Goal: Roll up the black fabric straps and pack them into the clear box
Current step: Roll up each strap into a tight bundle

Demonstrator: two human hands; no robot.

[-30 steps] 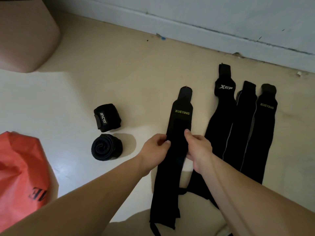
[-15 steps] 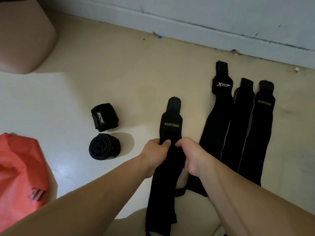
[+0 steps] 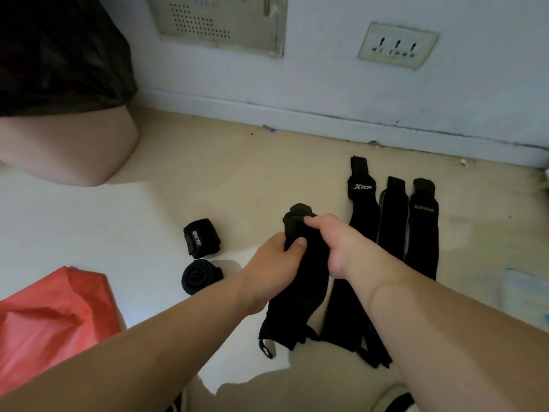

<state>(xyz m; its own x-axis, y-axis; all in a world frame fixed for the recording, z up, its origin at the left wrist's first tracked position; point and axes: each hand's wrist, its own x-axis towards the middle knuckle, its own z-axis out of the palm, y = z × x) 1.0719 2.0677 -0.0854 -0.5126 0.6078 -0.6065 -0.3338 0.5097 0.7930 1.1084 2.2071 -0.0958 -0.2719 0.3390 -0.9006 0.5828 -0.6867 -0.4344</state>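
While my left hand (image 3: 276,260) and right hand (image 3: 335,242) grip one black strap (image 3: 300,292), two rolled straps (image 3: 202,242) lie left.
My right forearm (image 3: 430,322) covers part of the three flat straps (image 3: 392,221).

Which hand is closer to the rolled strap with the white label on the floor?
Left. The left hand grips the held strap just right of that rolled strap; the right hand pinches the same strap's top, farther right.

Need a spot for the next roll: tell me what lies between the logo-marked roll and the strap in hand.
Head view: bare floor between the logo-marked roll and the held strap; the left hand, gripping that strap, lies just nearer the camera.
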